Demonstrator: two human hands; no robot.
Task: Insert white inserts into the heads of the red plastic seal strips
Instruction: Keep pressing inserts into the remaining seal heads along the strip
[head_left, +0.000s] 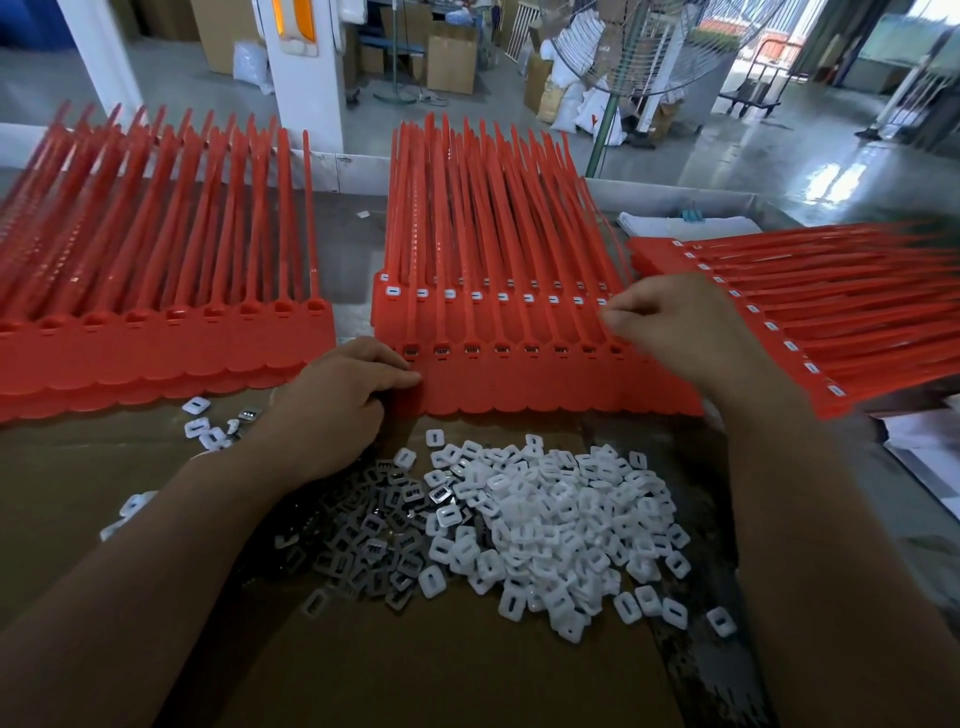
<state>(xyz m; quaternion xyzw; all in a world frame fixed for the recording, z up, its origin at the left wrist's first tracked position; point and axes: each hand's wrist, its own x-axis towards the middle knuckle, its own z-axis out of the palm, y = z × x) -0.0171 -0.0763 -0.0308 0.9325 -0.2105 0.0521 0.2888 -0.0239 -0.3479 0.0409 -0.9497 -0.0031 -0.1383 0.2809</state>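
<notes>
A stack of red seal strips (519, 379) lies in the middle of the table, tails pointing away. The row behind its front heads carries white inserts; the front heads show dark metal clips. My left hand (343, 400) pinches the stack's left front corner. My right hand (691, 332) hovers curled over the right end of the stack, fingertips pinched together near a strip; what they hold is too small to tell. A heap of white inserts (561, 519) lies in front, with dark metal clips (363, 545) to its left.
Another stack of red strips (156, 343) sits at the left, heads without inserts. A third stack (831, 322) with white inserts lies angled at the right. Brown cardboard (441, 665) covers the table. A fan stand (608, 130) and boxes stand beyond the far edge.
</notes>
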